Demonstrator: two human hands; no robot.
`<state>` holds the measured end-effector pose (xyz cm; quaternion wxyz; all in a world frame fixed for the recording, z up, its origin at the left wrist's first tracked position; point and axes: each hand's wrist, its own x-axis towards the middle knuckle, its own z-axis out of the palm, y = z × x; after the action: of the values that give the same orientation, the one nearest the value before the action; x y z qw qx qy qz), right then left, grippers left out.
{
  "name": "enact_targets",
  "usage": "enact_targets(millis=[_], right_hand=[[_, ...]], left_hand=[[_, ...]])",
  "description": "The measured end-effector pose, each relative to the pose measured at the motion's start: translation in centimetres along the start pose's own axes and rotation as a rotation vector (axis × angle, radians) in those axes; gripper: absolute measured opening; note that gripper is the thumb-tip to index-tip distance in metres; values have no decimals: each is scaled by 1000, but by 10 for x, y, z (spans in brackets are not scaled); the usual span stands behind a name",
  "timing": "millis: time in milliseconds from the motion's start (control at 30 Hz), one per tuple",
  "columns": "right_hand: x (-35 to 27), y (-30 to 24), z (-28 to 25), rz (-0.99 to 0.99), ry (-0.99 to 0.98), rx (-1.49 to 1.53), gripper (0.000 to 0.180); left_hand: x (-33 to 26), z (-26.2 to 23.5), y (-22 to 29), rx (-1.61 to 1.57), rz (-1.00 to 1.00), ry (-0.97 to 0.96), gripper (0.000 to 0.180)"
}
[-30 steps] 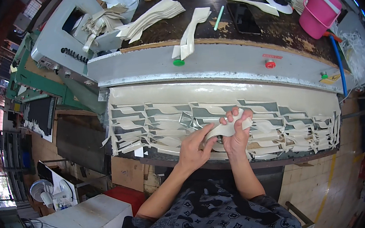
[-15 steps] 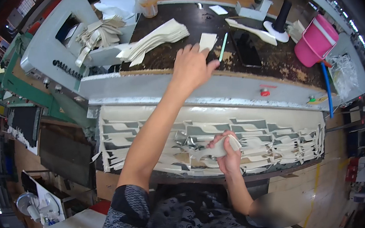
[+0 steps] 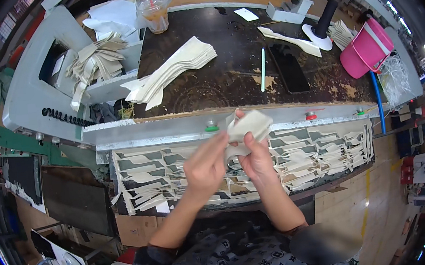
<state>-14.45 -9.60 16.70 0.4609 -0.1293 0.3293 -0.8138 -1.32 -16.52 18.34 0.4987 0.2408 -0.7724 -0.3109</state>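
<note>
Together, the left hand [image 3: 206, 165] and right hand [image 3: 254, 155] are closed on a small stack of cream cut pieces [image 3: 249, 125] above the die-cut sheet [image 3: 307, 148], thin, light and floppy-looking, probably best pinched flat across the edges.

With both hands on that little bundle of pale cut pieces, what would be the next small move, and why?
Probably squaring the bundle of cut pieces up, then setting it on the fanned stack on the dark worktop. The right hand has a grip on it from below and the left hand touches its edge; the cut sheet beneath shows many empty outlines.
</note>
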Motion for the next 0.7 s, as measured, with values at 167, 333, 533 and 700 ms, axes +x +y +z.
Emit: enact_targets(millis=[167, 333, 533, 700], right_hand=[[-3, 15, 7, 70, -9, 14, 93], [-26, 42, -11, 134, 23, 36, 96], [-46, 64, -23, 276, 219, 136, 47], [-47, 49, -4, 60, 227, -403, 36]], left_hand=[[-36, -7, -13, -187, -208, 97, 22], [-47, -18, -27, -506, -313, 113, 26], [-56, -40, -46, -726, -756, 112, 24], [-64, -57, -62, -663, -493, -231, 33]])
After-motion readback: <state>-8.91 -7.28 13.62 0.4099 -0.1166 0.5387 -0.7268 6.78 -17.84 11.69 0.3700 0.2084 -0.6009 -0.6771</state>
